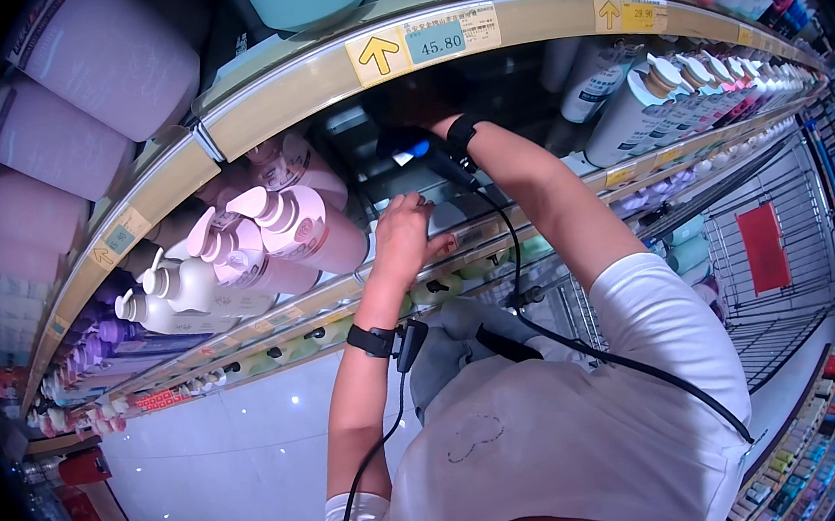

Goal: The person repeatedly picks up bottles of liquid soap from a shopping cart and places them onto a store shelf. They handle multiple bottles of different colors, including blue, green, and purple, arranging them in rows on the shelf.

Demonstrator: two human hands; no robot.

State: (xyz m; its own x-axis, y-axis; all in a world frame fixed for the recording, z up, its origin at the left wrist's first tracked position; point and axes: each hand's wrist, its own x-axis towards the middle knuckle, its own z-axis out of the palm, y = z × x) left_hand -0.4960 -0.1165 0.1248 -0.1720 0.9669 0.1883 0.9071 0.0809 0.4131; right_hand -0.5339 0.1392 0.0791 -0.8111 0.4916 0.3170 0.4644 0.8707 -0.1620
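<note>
Person's L hand (403, 234) rests unclenched on the shelf lip (480, 230), holding nothing; pink pump bottles (319, 234) stand just beside it, approx 9 o'clock. R hand (428, 109), mostly hidden, approx 1 o'clock from L; grip can't be told. Best to angle R wrist low, clear of upper shelf edge (290, 87).

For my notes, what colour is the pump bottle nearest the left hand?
The pump bottle is pink; head view shows it best.
</note>
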